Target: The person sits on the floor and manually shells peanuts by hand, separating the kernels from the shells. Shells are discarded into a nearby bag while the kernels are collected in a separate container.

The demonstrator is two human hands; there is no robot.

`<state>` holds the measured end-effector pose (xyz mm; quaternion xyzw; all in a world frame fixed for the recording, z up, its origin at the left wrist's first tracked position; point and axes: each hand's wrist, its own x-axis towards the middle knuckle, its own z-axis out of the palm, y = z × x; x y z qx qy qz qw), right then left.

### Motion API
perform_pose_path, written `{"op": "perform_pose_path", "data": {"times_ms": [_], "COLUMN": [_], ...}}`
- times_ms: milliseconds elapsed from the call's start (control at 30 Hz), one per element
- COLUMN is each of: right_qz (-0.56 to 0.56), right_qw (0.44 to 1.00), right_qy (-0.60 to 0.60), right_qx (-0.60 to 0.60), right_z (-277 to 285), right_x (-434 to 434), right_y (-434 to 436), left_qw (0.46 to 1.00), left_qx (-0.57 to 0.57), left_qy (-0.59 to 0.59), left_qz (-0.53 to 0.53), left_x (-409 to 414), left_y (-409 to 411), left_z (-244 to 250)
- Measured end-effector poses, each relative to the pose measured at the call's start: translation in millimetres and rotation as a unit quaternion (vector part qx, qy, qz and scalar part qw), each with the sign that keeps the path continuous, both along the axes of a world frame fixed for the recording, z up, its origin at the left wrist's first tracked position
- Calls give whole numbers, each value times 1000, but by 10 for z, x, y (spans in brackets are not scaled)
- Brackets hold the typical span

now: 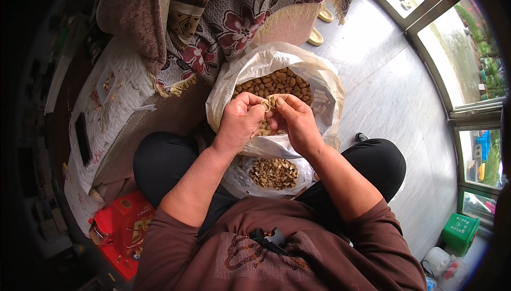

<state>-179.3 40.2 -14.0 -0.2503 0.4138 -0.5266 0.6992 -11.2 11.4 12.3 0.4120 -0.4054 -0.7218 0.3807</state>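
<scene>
Both my hands meet over a white woven sack [331, 79] that holds many brown unshelled nuts [281, 81]. Between the thumb and fingers of my left hand [243, 117] is a pale, opened piece of nutshell [265, 105]. My right hand [297, 119] pinches another piece of shell [272, 101] close beside it, and the two pieces almost touch. Whether a kernel is inside cannot be told. Nearer my body, between my legs, a thin white plastic bag [235, 177] lies open with broken nutshells [273, 173] in it.
A quilted cover [127, 87] on the left carries a black phone [83, 139] and a clear container [107, 85]. Below it stands a red box [123, 227]. Floral cloth [243, 23] hangs beyond the sack. A green bin [460, 233] stands at the lower right, below the windows.
</scene>
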Motion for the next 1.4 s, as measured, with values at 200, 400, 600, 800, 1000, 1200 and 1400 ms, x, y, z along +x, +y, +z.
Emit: {"op": "perform_pose_path", "data": {"times_ms": [200, 400, 600, 800, 1000, 1200, 1400], "right_qz": [-4, -3, -14, -28, 22, 60, 86], "right_qw": [1000, 1000, 1000, 1000, 994, 978, 958], "right_qy": [-4, 2, 1, 2, -101, -197, -272], "right_qx": [11, 18, -4, -7, 24, 20, 11], "right_z": [39, 33, 3, -24, -52, -104, 26], "right_x": [-16, -33, -20, 21, -10, -75, -119], "right_y": [3, 2, -5, 12, 1, -28, -32], "left_qw": [999, 998, 998, 999, 814, 918, 996], "left_qx": [37, 48, 51, 18, -471, -310, -37], "left_qy": [20, 26, 16, -26, -340, -245, 5], "left_qz": [-11, -23, -41, -44, -14, 24, 83], "left_x": [31, 50, 48, 74, 48, 67, 253], "left_y": [-27, -37, -27, -36, -33, -45, -143], "left_z": [-53, -64, -39, -65, -98, 18, 133]}}
